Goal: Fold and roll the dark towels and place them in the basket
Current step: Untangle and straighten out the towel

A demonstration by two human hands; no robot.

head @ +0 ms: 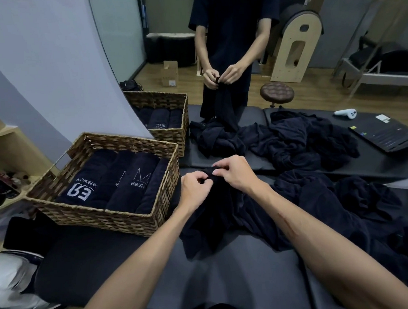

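Both hands pinch one dark towel: left hand [195,186] and right hand [234,174] grip its top edge close together, fingers curled. I note the dark towel [215,215] hangs crumpled and unfolded, draped on the padded bench [240,277] near its middle. Wicker basket [102,216] sits at the bench's left edge, holding rolled towels [119,182] side by side, some with white lettering.
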